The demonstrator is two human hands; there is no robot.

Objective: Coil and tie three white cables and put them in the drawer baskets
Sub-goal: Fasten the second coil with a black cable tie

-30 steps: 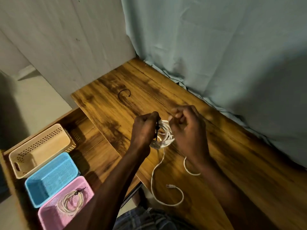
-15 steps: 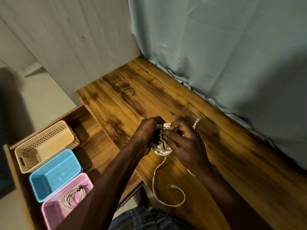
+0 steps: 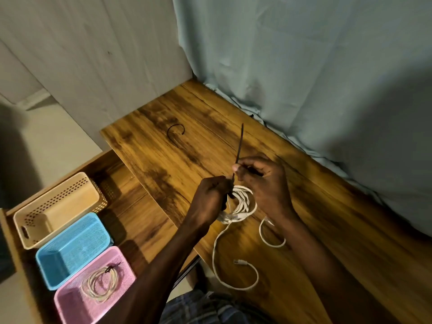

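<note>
A coiled white cable hangs between my hands above the wooden desk. My left hand grips the coil at its left side, where a black tie wraps it. My right hand pinches that tie, whose free tail sticks up and away. Loose cable ends trail toward me, one with a connector. Another tied white cable lies in the pink basket. The blue basket and beige basket hold nothing I can see.
A second black tie lies curled on the desk farther back. The three baskets stand in an open drawer at my left. A pale blue curtain hangs along the desk's far right edge.
My right hand has pulled the black tie's tail up and away from the coil, so it now sticks out long. The view shifted slightly.
</note>
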